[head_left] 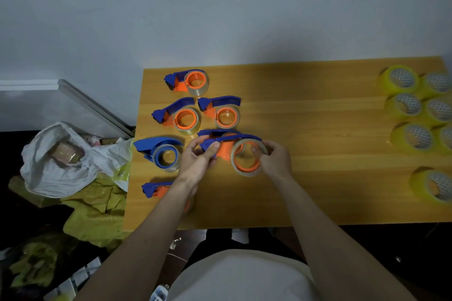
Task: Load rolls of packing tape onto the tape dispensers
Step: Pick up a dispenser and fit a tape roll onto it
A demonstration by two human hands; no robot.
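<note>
1. Step in hand, by judgement: seating a roll of clear tape (247,157) on the orange hub of a blue dispenser (221,144), held low over the middle of the counter (318,144).
2. Left hand (197,157): grip clamped on the blue front end of this dispenser, thumb on top.
3. Right hand (275,157): grip closed on the right rim of the roll, one fingertip inside the ring.
4. Roll already around the hub, slightly tilted; not possible to tell if fully pushed home.
5. Next move, probably: pressing the roll flat onto the hub, then finding the free end of tape and leading it toward the blade; needs a steady hold on the handle side.
6. Just behind, touching or nearly so: another dispenser (210,132), partly hidden, possibly in the way when turning.
7. To the left: loaded dispensers, among them one with a blue hub (162,154), close to the left wrist.
8. Far right, well apart: yellow rolls (401,79), waiting.
9. Beside the counter, on the floor: white bag (51,166).
</note>
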